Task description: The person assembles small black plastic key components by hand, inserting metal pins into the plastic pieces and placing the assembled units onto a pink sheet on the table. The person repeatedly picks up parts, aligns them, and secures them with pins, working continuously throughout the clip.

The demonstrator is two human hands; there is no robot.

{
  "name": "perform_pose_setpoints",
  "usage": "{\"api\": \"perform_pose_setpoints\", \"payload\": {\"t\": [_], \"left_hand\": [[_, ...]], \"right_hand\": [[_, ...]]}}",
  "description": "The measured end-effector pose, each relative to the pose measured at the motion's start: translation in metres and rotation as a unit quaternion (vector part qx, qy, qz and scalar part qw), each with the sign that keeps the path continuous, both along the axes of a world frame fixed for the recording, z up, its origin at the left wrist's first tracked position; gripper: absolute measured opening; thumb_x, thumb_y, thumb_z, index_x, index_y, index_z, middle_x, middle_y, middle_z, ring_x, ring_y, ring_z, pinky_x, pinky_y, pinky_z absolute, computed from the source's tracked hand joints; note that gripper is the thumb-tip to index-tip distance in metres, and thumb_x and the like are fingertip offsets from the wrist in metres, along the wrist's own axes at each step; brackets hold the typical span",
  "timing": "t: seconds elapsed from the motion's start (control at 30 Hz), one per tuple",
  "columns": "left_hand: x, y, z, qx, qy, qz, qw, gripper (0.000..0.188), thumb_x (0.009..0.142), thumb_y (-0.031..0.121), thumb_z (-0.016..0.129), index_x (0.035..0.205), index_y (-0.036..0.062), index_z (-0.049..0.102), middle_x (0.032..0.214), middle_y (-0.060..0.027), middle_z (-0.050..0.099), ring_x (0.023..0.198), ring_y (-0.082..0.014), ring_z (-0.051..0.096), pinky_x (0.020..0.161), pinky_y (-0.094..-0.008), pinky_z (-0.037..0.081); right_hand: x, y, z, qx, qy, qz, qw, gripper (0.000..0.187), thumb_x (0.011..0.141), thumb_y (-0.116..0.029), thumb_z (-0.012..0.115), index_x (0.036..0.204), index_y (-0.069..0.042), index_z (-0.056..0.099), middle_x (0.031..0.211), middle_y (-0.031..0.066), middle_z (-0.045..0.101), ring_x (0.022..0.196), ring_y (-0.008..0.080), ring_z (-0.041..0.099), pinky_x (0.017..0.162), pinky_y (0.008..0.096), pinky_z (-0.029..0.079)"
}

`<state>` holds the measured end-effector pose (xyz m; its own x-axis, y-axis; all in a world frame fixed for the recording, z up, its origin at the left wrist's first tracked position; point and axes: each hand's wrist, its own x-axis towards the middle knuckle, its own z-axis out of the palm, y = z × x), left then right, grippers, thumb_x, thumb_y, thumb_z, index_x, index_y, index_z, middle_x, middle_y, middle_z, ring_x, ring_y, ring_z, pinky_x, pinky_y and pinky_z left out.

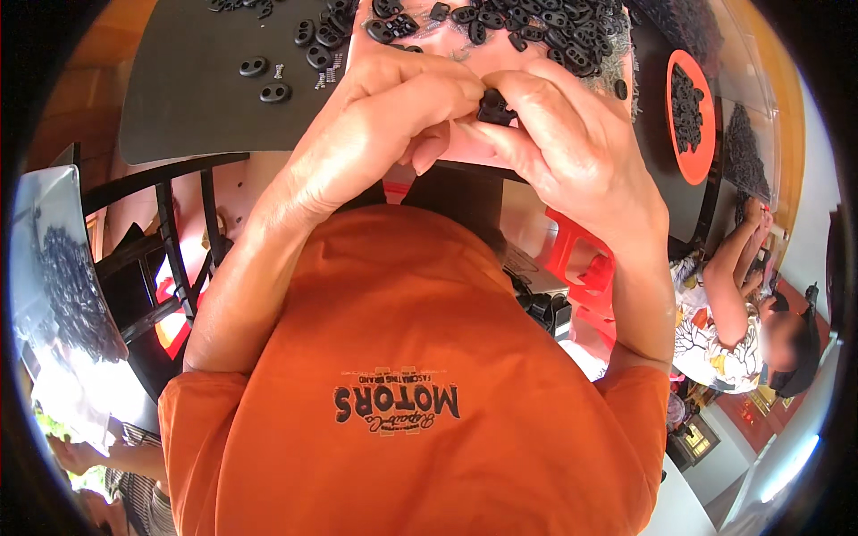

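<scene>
Just in front of my chest, above the near edge of the pink work surface [487,150], my right hand [576,129] pinches a black plastic cord lock piece [495,109] between thumb and forefinger. Closed fingers of my left hand [380,103] meet it from the other side; whatever they grip is hidden behind them. Beyond both hands lies a heap of black two-hole cord locks [576,36]. Two separate cord locks [275,93] rest on the dark mat to the left, near several small metal springs [329,77].
The dark table mat [192,98] extends left. At right, an orange-red plate [704,165] holds small black parts. Clear plastic bags of black parts [71,286] stand at the far left. A red stool [581,259] is below the table. Another person [724,330] works at the right.
</scene>
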<state>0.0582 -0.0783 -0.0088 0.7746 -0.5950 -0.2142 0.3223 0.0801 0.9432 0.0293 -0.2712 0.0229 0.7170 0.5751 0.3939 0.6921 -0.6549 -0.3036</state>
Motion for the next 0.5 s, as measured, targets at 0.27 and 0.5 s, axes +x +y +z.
{"api": "perform_pose_setpoints", "payload": {"t": [0.27,0.5], "left_hand": [[-0.004,-0.015,-0.012,0.009,-0.126,0.006,0.992,0.024,0.089,0.015,0.047,0.078,0.0003,0.063,0.055,0.0036,0.046,0.044,-0.0039,0.042,0.035,-0.0227,0.032],[-0.001,-0.014,-0.005,-0.026,-0.064,0.012,0.998,0.023,0.085,0.011,0.046,0.068,-0.0005,0.056,0.056,0.0016,0.045,0.045,-0.0049,0.038,0.040,-0.0243,0.031]], "right_hand": [[-0.001,-0.004,-0.001,-0.055,-0.017,0.001,0.998,0.031,0.072,-0.009,0.075,0.093,0.001,0.056,0.075,0.0098,0.055,0.056,0.0236,0.055,0.049,0.0338,0.046],[0.002,-0.001,-0.001,-0.098,-0.027,-0.014,0.995,0.034,0.081,-0.032,0.067,0.081,-0.005,0.047,0.079,0.0088,0.059,0.061,0.0220,0.062,0.049,0.0320,0.049]]}}
